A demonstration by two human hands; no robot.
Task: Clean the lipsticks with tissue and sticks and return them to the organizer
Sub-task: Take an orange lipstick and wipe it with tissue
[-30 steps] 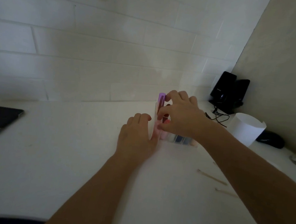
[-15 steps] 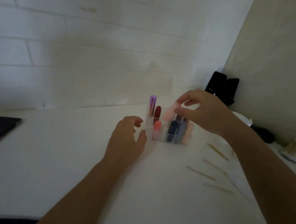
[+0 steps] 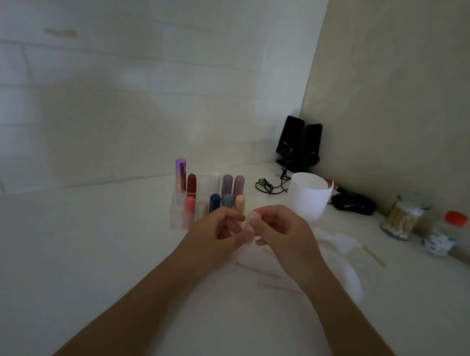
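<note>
The white table [image 3: 84,250] is carrying everything here, and toward its far side the clear organizer [image 3: 176,218] is standing with two rows of capped lipsticks sitting upright in its slots: purple and dark red ones at the back, coral, navy and grey ones in front. Just right of the hands a crumpled tissue [image 3: 338,240] is lying on the table, with a white cup [image 3: 307,199] behind it and a jar of cotton swabs [image 3: 402,217] further right. The left hand [image 3: 216,235] and the right hand [image 3: 283,231] are meeting in the air just in front of the organizer, holding a pale pink lipstick [image 3: 250,223] between them, clear of the table. The right hand is pinching its upper end with thumb and fingertips, while the left hand's curled fingers are closing on its lower end, though blur is making the exact grip hard to read. Thin sticks [image 3: 373,254] are lying on the table beside and below the tissue. By the look of it, the person is working on this one lipstick, out of the organizer and not yet wiped, and is probably getting ready to uncap it. The next move is calling for a firm hold on the base, a straight pull on the cap, then a short reach to the tissue.
</note>
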